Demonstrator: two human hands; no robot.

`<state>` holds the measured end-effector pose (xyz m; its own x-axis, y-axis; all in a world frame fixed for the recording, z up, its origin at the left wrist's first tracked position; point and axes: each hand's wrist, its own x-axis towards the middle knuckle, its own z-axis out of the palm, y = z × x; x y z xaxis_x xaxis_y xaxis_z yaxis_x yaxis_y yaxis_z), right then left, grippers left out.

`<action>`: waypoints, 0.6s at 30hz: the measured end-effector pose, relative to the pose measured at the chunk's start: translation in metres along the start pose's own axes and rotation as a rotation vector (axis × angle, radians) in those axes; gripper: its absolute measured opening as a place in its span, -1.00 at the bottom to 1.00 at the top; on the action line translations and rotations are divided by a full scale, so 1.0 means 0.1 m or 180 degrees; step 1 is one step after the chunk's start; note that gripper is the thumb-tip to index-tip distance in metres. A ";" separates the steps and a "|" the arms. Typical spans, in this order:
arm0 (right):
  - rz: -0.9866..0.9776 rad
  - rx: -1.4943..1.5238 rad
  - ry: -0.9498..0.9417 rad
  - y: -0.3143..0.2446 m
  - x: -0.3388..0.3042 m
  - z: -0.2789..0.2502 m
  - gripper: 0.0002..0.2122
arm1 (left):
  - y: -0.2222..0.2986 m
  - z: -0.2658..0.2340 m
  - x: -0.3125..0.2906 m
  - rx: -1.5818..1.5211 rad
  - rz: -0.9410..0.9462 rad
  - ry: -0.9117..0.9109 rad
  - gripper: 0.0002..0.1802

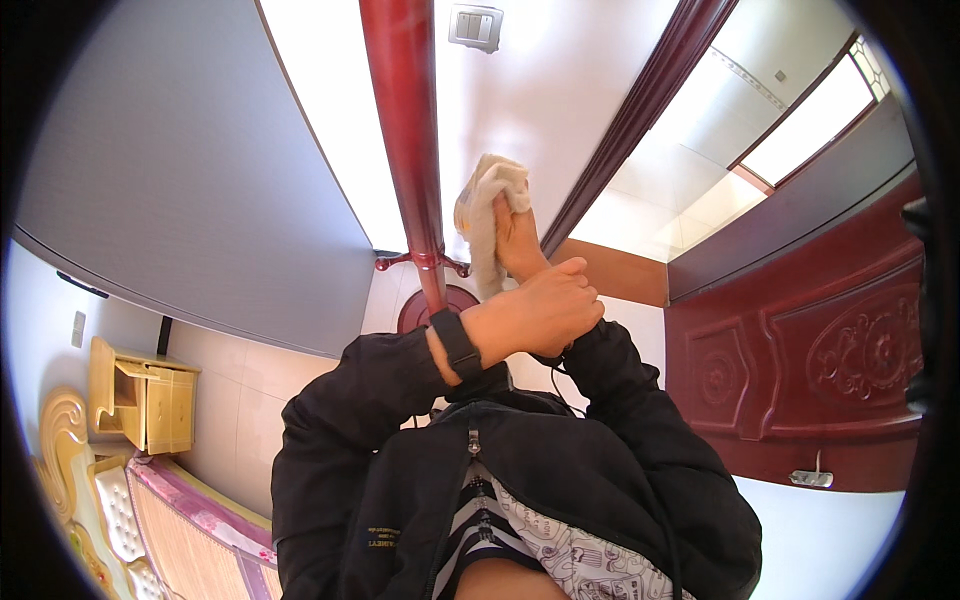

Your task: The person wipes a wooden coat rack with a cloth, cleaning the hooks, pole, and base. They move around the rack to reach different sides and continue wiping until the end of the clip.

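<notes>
My right hand [517,240] is raised in front of me, its fingers closed around a folded cream cloth [486,212]. Part of the cloth hangs down beside the wrist. Across my right forearm lies my left hand [556,303], curled at the cuff of the black right sleeve [618,362]; its fingertips are partly hidden. A dark watch [455,346] sits on my left wrist. Just left of the cloth rises a glossy red wooden pole [404,120] with short pegs low down and a round base [470,300]. Whether the cloth touches the pole or the wall, I cannot tell.
A grey panel [190,150] fills the upper left. A switch plate [475,27] is on the white wall ahead. To the right are a dark door frame [630,110] and a carved red door [780,370]. At lower left stand a wooden nightstand [170,408] and a bed [190,530].
</notes>
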<state>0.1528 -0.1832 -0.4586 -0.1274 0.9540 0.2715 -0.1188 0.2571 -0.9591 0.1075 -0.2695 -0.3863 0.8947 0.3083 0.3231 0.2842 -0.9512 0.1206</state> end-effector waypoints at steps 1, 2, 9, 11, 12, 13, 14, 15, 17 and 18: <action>-0.0239 -0.0576 -0.0076 0.01 -0.03 0.00 -0.73 | -0.02 0.00 0.03 -0.0076 0.0022 -0.0030 -0.84; -0.0785 -0.1021 -0.0243 0.00 -0.06 -0.03 -0.75 | -0.03 0.00 0.05 -0.0154 0.0042 -0.0059 -0.84; 0.0138 0.0461 -0.1765 0.17 -0.34 0.08 -0.74 | -0.18 -0.03 0.17 -0.1024 -0.0307 -0.1311 -0.71; 0.1257 0.4416 -0.2512 0.41 -0.37 0.18 -0.73 | -0.22 -0.03 0.18 -0.1265 -0.0399 -0.1337 -0.70; 0.1692 0.4390 -0.2695 0.51 -0.35 0.10 -0.71 | -0.22 -0.04 0.18 -0.1257 -0.0407 -0.1302 -0.65; 0.2244 0.4185 -0.2745 0.62 -0.34 0.06 -0.68 | -0.23 -0.04 0.17 -0.1370 -0.0462 -0.1340 -0.60; 0.2501 0.4181 -0.2785 0.70 -0.32 0.02 -0.62 | -0.24 -0.06 0.17 -0.1473 -0.0514 -0.1376 -0.56; 0.2238 0.4067 -0.3000 0.76 -0.31 0.00 -0.55 | -0.25 -0.08 0.16 -0.1522 -0.0610 -0.1421 -0.52; 0.2332 0.3982 -0.3107 0.78 -0.32 0.06 -0.59 | -0.26 -0.12 0.12 -0.2023 -0.1168 -0.1617 -0.40; 0.2891 0.4475 -0.3091 0.75 -0.34 0.13 -0.61 | -0.27 -0.13 0.11 -0.2089 -0.1319 -0.1728 -0.39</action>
<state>0.1357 -0.1980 -0.5387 -0.9563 0.1849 0.2264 -0.2333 -0.9494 -0.2102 0.1047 -0.2399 -0.3737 0.8510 0.4128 -0.3247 0.5125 -0.5177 0.6851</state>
